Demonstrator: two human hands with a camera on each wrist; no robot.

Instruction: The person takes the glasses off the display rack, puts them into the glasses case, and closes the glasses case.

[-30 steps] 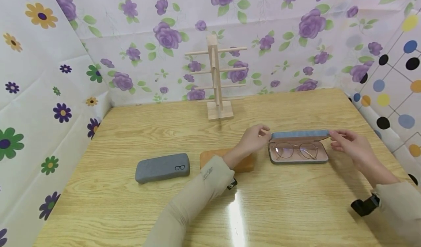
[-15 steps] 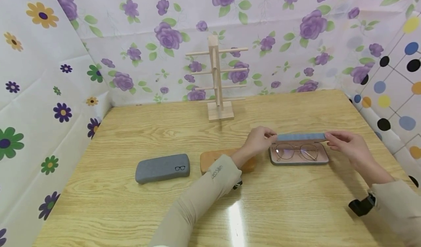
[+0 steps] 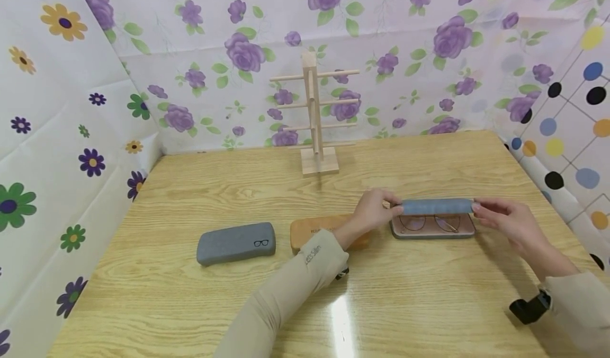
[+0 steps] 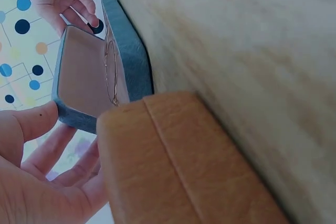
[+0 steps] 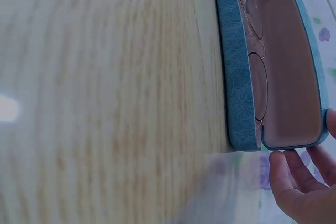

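A blue eyeglass case [image 3: 436, 206] with a pinkish lining stands partly open on the table, its lid tilted over the base. Inside lie thin metal-framed eyeglasses [image 5: 266, 85], their upper part covered by the lid in the head view. My left hand [image 3: 374, 209] holds the lid's left end, thumb [image 4: 39, 121] at the corner and fingers below. At the opposite end, my right hand [image 3: 510, 223] holds the lid between thumb and fingers. An orange-brown eyeglass case [image 4: 173, 156] lies closed under my left wrist, partly hidden by the sleeve.
A grey eyeglass case [image 3: 233, 244] with a glasses print lies closed on the left of the table. Behind, a wooden stand [image 3: 312, 98] with several horizontal pegs rises near the flowered backdrop [image 3: 190, 56]. A dotted sheet [image 3: 572, 135] borders the right side.
Both hands have closed in on the lid's ends; the left one now grips its corner. The lid has swung down toward me, covering more of the eyeglasses.
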